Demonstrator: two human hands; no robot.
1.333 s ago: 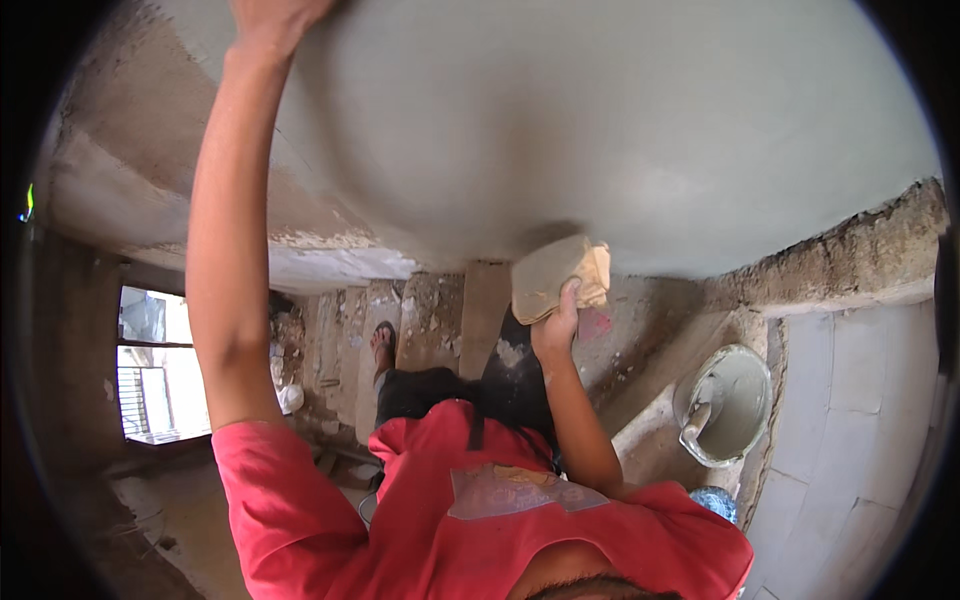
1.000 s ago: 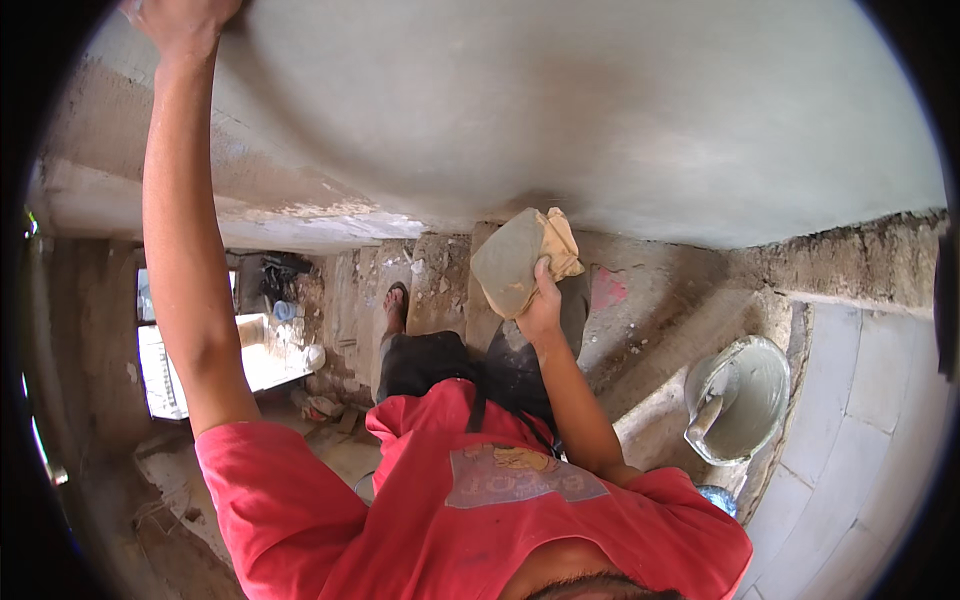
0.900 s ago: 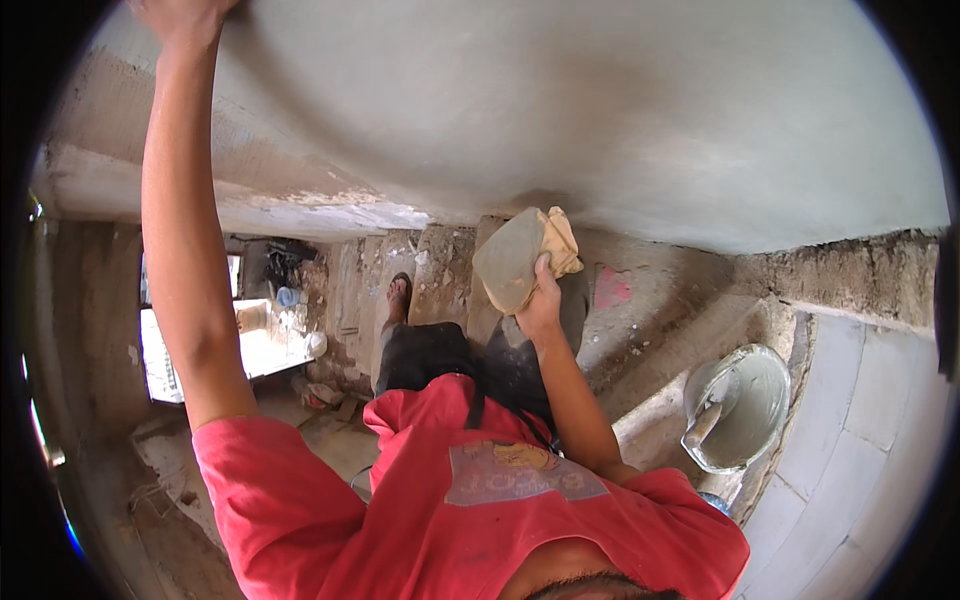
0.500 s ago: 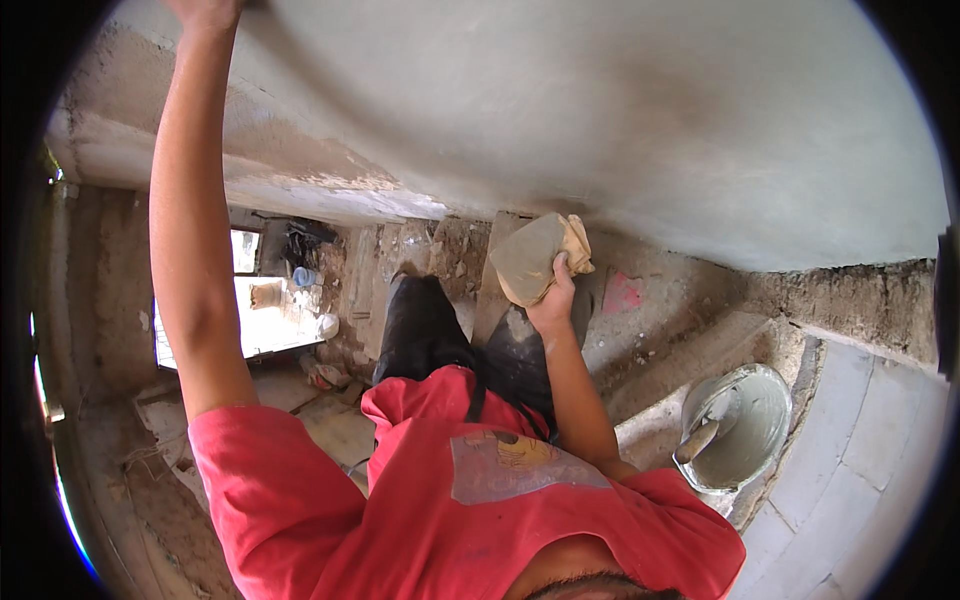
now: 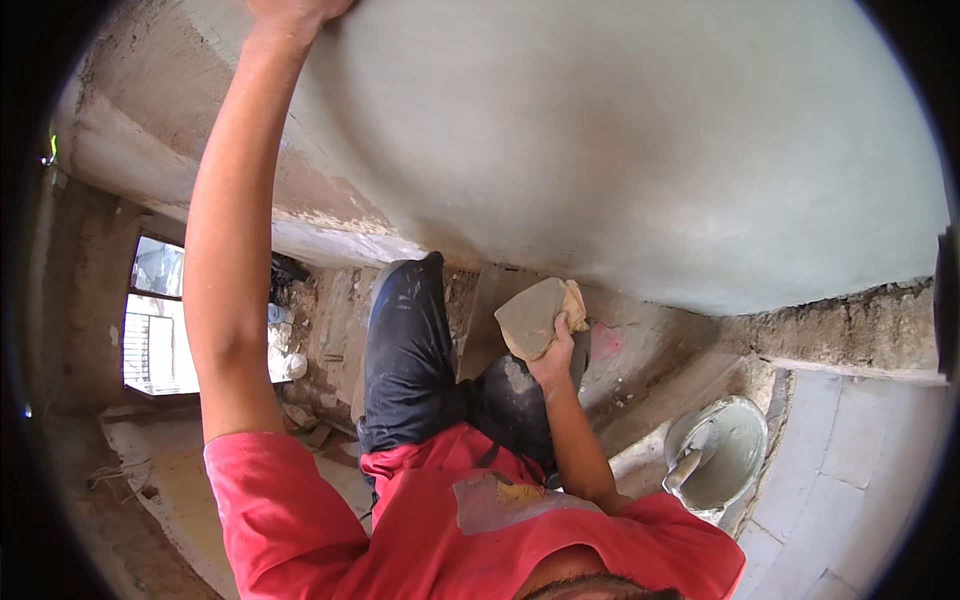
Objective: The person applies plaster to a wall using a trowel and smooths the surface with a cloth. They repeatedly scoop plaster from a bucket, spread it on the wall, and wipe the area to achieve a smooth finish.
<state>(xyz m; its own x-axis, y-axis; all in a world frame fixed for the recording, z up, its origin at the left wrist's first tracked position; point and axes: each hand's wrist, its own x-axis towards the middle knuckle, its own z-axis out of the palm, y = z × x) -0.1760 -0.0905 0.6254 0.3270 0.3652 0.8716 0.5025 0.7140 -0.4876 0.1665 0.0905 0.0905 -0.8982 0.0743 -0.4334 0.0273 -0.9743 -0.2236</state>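
Note:
My left arm reaches up to the top edge of the view, where my left hand [image 5: 298, 10] is against or close to the smooth grey plastered wall [image 5: 640, 140]. The edge of the picture cuts off its fingers, so what they do is hidden. Low in front of my legs, my right hand [image 5: 553, 362] grips a folded grey-and-tan pad [image 5: 530, 318] with the thumb on top. Its flat face is grey and its crumpled edge tan; I cannot tell if it is paper, cloth or sponge. The pad appears apart from the wall.
At the right, a bucket [image 5: 745, 455] of wet grey mix has a trowel-like tool [image 5: 686, 468] with a handle inside it. Pale blocks [image 5: 855, 430] lie beyond it. A bright window opening [image 5: 155, 320] is at the left, with rubble [image 5: 325, 330] nearby.
My left hand has moved right along the top of the view. My left leg has come up and forward towards the wall. The pad remains in my right hand, slightly lower in the view.

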